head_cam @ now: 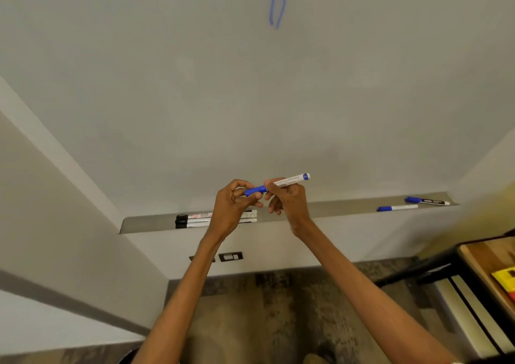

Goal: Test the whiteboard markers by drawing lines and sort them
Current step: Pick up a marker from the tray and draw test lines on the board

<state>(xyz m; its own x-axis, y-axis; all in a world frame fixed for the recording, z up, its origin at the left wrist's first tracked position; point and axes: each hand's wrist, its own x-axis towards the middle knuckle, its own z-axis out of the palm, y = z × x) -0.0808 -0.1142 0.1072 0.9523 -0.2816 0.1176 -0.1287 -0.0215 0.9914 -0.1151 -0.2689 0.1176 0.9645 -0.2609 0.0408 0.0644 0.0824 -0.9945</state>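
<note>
A blue whiteboard marker (292, 180) is held level in front of the whiteboard (250, 99). My right hand (287, 196) grips its white barrel. My left hand (237, 202) pinches the blue cap (255, 190) at the marker's left end; cap and barrel look joined. Two wavy blue lines (277, 4) run down the top of the board. On the ledge (348, 207), two black-capped markers (192, 220) lie at the left, partly behind my left hand. Two blue-capped markers (397, 208) lie at the right.
A grey side wall (55, 196) angles in on the left. A dark-framed wooden table (485, 263) with a yellow item (505, 280) stands at the lower right. Wall outlets (230, 257) sit below the ledge. Patterned carpet (278, 308) covers the floor.
</note>
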